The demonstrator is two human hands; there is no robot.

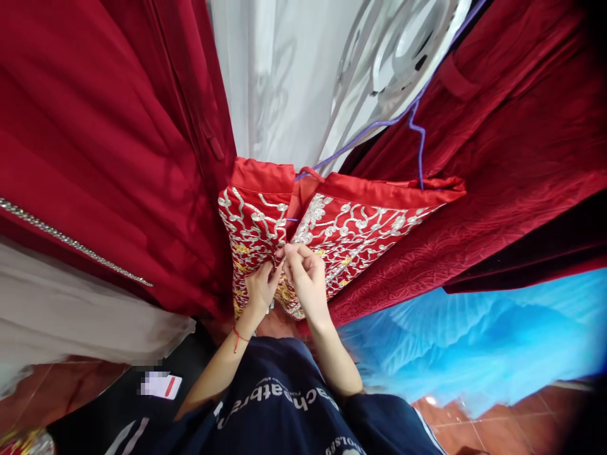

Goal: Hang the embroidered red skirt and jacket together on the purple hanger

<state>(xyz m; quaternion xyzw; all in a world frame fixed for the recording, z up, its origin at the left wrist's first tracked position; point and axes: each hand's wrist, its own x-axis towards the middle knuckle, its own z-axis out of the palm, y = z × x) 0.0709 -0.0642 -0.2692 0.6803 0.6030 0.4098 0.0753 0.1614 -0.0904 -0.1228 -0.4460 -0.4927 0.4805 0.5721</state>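
A red garment (351, 221) with silver and gold embroidery hangs on a purple hanger (417, 136) in front of me. Its front is split into two panels that meet at the middle. My left hand (260, 287) pinches the edge of the left panel, a red thread band on its wrist. My right hand (306, 278) pinches the edge of the right panel just beside it. Fingertips of both hands touch at the opening, where a small fastening sits, too small to make out.
Dark red dresses (95, 158) hang close on the left, and another (521, 126) on the right. A white gown (294, 69) hangs behind, a blue tulle skirt (474, 341) at lower right, a beige skirt (71, 316) at lower left. Reddish floor tiles (497, 423) show below.
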